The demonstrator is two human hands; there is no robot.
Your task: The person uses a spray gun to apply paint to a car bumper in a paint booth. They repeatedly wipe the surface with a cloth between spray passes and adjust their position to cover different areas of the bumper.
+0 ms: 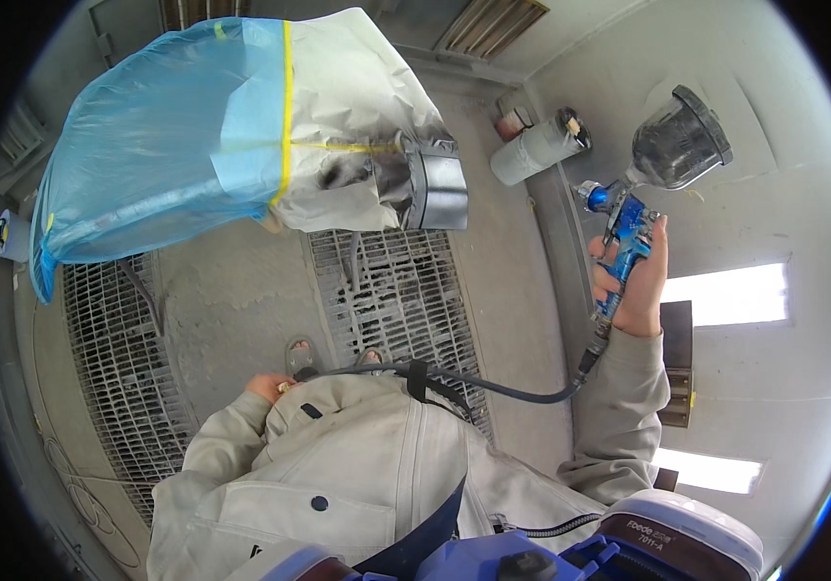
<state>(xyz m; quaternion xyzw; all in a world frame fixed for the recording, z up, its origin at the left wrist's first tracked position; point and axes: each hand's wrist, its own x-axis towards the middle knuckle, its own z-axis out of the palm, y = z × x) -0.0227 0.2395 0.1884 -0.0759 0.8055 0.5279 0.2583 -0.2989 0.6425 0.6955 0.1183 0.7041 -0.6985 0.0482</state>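
Raised on the right, my right hand [643,286] is wrapped round the handle of a blue spray gun [626,232]. A dark, smoky paint cup [677,140] sits on top of the gun, tilted to the right. From the handle's base a black air hose [493,385] curves left across the front of my jacket. My left hand [265,387] is closed low by the jacket hem; a small pale yellowish bit shows at its fingers. Away from both hands stands a large part wrapped in blue film [159,126] and white paper [348,87], with a dark grey glossy area [440,189] exposed.
Yellow tape [288,107] runs along the wrapping's seam. Two floor grates [396,310] flank a concrete strip. By the right wall stand a grey cylindrical container [541,147] and a reddish can [512,123]. A thin cable [96,523] lies looped at lower left.
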